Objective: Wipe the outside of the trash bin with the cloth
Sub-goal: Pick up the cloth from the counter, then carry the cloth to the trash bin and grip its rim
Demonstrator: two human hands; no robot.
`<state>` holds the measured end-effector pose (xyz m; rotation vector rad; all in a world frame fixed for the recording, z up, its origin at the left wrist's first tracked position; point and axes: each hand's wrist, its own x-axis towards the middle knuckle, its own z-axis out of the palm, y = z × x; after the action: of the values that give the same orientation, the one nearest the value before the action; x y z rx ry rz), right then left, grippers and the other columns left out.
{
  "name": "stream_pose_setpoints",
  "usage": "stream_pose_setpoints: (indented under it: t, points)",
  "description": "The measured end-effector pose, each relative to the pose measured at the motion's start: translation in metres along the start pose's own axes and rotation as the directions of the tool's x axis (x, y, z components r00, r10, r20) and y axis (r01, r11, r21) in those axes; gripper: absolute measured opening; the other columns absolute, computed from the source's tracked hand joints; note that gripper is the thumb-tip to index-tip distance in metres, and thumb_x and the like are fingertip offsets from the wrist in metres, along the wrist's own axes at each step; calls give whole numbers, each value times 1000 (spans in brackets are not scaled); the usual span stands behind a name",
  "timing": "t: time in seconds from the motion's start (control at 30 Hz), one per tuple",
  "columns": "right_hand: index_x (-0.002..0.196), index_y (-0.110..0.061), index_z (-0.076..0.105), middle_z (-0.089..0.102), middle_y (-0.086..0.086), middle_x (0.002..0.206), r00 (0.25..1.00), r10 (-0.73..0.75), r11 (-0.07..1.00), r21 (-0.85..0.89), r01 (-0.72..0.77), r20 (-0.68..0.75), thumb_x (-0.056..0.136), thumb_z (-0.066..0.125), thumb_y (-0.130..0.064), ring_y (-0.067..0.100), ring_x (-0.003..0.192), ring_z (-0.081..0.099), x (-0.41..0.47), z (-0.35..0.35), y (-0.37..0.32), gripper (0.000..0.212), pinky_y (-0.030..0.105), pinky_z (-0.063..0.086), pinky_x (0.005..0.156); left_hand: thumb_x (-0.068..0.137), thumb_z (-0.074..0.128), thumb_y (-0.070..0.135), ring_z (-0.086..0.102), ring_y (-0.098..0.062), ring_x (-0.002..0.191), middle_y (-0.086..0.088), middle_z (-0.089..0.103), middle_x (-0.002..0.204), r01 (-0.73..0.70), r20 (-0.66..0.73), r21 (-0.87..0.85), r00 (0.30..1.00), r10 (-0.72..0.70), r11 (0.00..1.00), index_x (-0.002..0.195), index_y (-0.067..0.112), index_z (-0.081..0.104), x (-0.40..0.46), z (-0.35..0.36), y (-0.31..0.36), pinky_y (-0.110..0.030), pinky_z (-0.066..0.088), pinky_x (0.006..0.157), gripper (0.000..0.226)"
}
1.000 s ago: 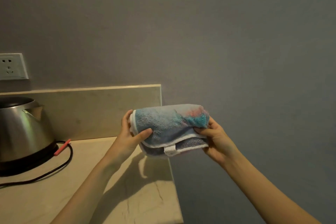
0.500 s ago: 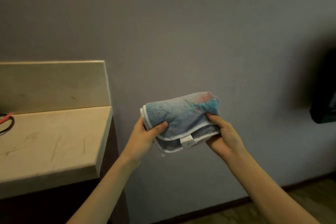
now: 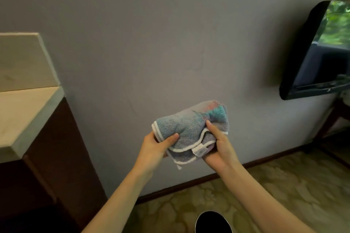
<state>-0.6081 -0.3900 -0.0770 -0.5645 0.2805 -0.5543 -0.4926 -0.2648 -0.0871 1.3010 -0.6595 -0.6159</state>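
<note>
While I watched, the left hand [image 3: 155,147] and right hand [image 3: 219,147] each gripped an end of the folded cloth [image 3: 189,128], thumbs on top, raised before the wall [image 3: 151,43]. It was fluffy blue terry, white-edged. A round black rim, perhaps the trash bin [image 3: 213,222], sat on the floor below.

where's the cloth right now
In the head view the folded blue cloth is held up just right of centre, gripped between the left hand and right hand, in front of the grey wall.

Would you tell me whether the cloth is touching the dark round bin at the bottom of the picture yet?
Apart. The head view shows the cloth held up in both hands, with wall and carpet between it and the bin below.
</note>
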Motion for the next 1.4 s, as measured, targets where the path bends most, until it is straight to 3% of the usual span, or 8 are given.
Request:
stream_pose_setpoints:
  t: [0.37, 0.6, 0.7, 0.8, 0.9, 1.07, 1.23, 1.4]
  points:
    - [128, 2, 54, 59, 24, 126, 956, -105, 991, -107, 78, -273, 72, 66, -8, 36, 114, 59, 31, -90, 2, 58, 51, 47, 96, 88, 64, 16, 68, -8, 94, 3, 69, 112, 278, 186, 94, 938, -291, 956, 121, 18, 58, 38, 13, -97, -18, 53, 68, 34]
    - [117, -2, 64, 68, 19, 114, 918, -187, 971, -208, 118, -351, 71, 73, -7, 34, 105, 65, 74, -150, 49, 47, 47, 54, 87, 87, 64, 19, 65, -23, 106, -3, 63, 125, 452, 208, -66, 878, -431, 890, 130, 23, 50, 74, -15, -186, -32, 56, 75, 45]
    - [114, -2, 65, 69, 18, 112, 882, -215, 965, -233, 125, -420, 75, 70, -4, 33, 104, 66, 83, -177, 78, 39, 45, 54, 88, 91, 59, 20, 64, -20, 107, -1, 63, 125, 493, 212, -24, 853, -477, 870, 131, 24, 50, 79, -28, -229, -34, 55, 81, 41]
    - [115, -3, 65, 71, 16, 109, 811, -245, 962, -240, 134, -532, 76, 72, -4, 30, 98, 68, 86, -210, 107, 39, 39, 58, 77, 95, 55, 22, 68, -14, 96, 6, 70, 111, 508, 224, 108, 825, -519, 855, 126, 30, 55, 77, -45, -273, -24, 54, 72, 32]
    - [116, -2, 64, 72, 15, 106, 744, -311, 946, -272, 179, -591, 67, 76, -7, 27, 95, 70, 84, -249, 135, 50, 31, 58, 67, 96, 53, 21, 70, -16, 90, 3, 73, 100, 543, 171, 184, 803, -571, 819, 118, 28, 60, 74, -68, -317, -23, 53, 68, 24]
    - [112, -8, 65, 74, 11, 98, 723, -357, 907, -404, 117, -591, 77, 72, -1, 25, 92, 71, 81, -319, 186, 36, 26, 56, 65, 97, 46, 14, 68, -20, 89, -6, 72, 97, 623, 64, 222, 758, -649, 750, 108, 19, 62, 64, -87, -393, -34, 54, 77, 20]
    - [110, -18, 66, 74, 6, 96, 728, -377, 830, -558, -10, -573, 77, 74, -7, 24, 87, 71, 82, -397, 251, 36, 42, 56, 75, 97, 43, 11, 64, -19, 83, -7, 69, 92, 676, -31, 216, 726, -687, 705, 103, 15, 62, 47, -85, -482, -34, 50, 80, 20]
    - [99, -26, 67, 73, -5, 94, 709, -471, 672, -734, -96, -525, 75, 76, -7, 11, 89, 69, 73, -474, 320, 33, 34, 54, 77, 97, 41, 8, 61, -21, 79, -8, 65, 83, 689, -177, 201, 725, -666, 697, 100, 8, 63, 17, -95, -584, -34, 49, 77, 22]
